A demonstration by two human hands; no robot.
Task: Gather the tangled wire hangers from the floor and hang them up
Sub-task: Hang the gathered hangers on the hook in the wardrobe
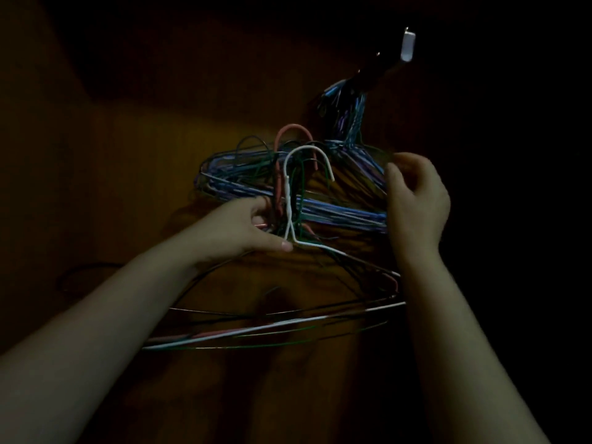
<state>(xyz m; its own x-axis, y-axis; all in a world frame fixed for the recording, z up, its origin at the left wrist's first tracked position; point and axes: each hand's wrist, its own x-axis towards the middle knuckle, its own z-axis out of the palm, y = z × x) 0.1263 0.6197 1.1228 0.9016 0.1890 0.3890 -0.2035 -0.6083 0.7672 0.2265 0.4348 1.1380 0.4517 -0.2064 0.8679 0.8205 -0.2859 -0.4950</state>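
Head view, very dark. Your left hand (253,230) sits centre frame. Its fingers are curled round the necks of a loose bunch, and the thumb is pressed flat on the shoulder of the white hanger (290,200) just under its twist. The pink hanger (293,129) is in the same grip. Its hook stands above and behind the white hook, and both hooks are upright with their open ends to the right.

The bottom bars of that bunch fan out across lower centre between your forearms, along with a green hanger (288,342). Their right corners reach your right forearm. I can't tell whether they touch it or pass behind.

Your right hand (416,200) is centre right, with fingers and thumb curled in at the right ends of the blue hangers (339,209). It's too dark to tell whether it actually holds a wire.

The blue hangers lie behind the white hook, and their hooks are bunched on a dark bar toward upper right. The bar ends at a pale metal bracket (408,46).

A brown wood panel (144,155) fills the left half of the frame. Right of your right hand is black, so I can't read any edges there.
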